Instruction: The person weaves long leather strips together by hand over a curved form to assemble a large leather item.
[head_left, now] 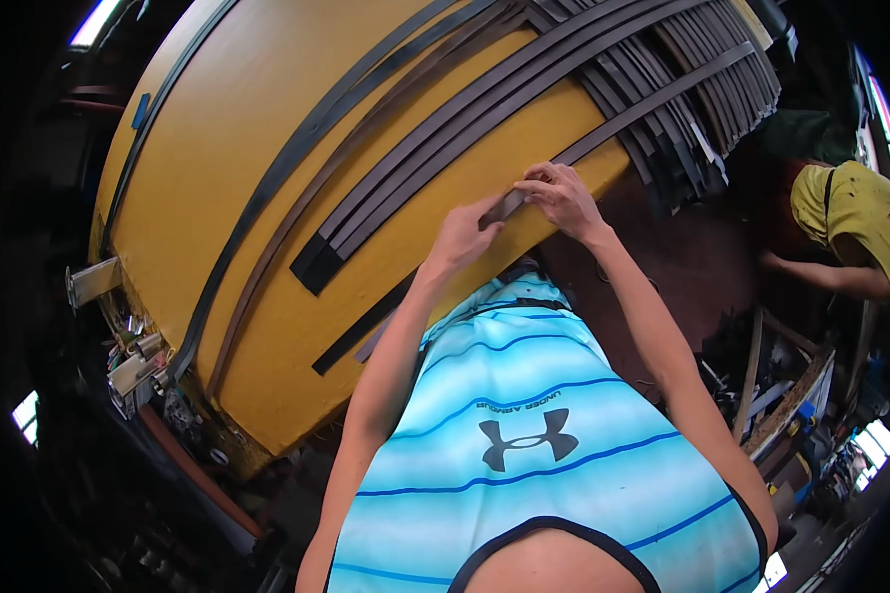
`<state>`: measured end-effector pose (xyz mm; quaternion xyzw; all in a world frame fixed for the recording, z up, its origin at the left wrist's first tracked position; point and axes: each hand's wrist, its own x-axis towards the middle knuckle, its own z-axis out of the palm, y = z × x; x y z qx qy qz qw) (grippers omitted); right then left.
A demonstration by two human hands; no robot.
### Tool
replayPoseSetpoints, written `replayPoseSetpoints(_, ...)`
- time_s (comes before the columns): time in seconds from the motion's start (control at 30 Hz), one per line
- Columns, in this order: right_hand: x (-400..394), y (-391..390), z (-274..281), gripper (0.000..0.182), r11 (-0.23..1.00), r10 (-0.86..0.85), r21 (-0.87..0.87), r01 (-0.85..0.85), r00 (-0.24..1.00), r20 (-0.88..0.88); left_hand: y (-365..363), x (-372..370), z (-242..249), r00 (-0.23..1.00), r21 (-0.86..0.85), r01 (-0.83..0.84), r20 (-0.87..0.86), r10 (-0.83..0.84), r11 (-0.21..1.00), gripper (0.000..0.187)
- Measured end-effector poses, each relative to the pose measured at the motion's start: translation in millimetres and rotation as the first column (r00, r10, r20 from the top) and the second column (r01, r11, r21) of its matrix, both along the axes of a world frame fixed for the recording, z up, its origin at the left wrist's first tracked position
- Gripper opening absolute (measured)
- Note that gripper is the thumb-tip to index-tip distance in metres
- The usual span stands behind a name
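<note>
A dark strip (653, 104) runs from the stacked strips at the upper right down to both hands near the yellow table's front edge. My left hand (464, 235) has its fingers closed on this strip, thumb towards the right. Just to the right, my right hand (561, 201) pinches the same strip between thumb and fingers. Between the hands a short greyish piece of the strip shows. Beyond them, several long dark strips (415, 163) lie side by side on the yellow table (208, 99). A shorter black strip (366, 324) lies left of my left hand.
Many layered strips (707, 89) hang over the table's right edge. Another person in a yellow top (841, 203) is at the right, one arm reaching forward. Metal fittings (136, 366) sit at the table's left end. A wooden frame (786, 410) stands at the lower right.
</note>
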<state>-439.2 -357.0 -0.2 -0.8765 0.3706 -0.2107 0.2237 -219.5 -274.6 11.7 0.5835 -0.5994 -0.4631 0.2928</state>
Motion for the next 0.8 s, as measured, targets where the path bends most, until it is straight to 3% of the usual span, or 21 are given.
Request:
replayPoseSetpoints(0.03,0,-2,0,0.028,1.0,0.015,0.014,-0.015,1.0,-0.017,6,10,10,1.0,0.001,0.006,0.001,-0.006,1.0,0.05)
replayPoseSetpoints(0.1,-1,-3,2,0.026,0.999,0.025,0.031,-0.024,0.999,-0.033,28,34,32,0.998,0.333,-0.01,0.062,-0.011,0.943,0.05)
replayPoseSetpoints(0.23,0,-6,5,0.024,0.997,0.06,0.04,-0.058,0.998,-0.031,79,79,28,0.999,0.372,-0.052,0.025,0.046,0.927,0.052)
replayPoseSetpoints(0.3,2,-5,4,0.024,0.996,0.075,0.052,-0.072,0.996,-0.055,96,88,17,0.997,0.081,-0.031,0.08,0.024,0.996,0.052)
replayPoseSetpoints(0.47,-1,-3,0,0.027,0.991,0.102,-0.08,-0.109,0.991,-0.085,105,89,8,0.988,0.044,-0.028,0.155,0.021,0.999,0.051)
replayPoseSetpoints(0.53,0,-3,3,0.026,0.992,0.098,-0.071,-0.104,0.992,-0.082,106,89,7,0.98,0.05,-0.012,0.2,0.002,0.999,0.051)
replayPoseSetpoints(0.8,3,-4,9,0.022,0.996,0.089,-0.02,-0.092,0.992,-0.092,108,91,7,0.992,0.009,-0.044,0.117,0.043,0.999,0.05)
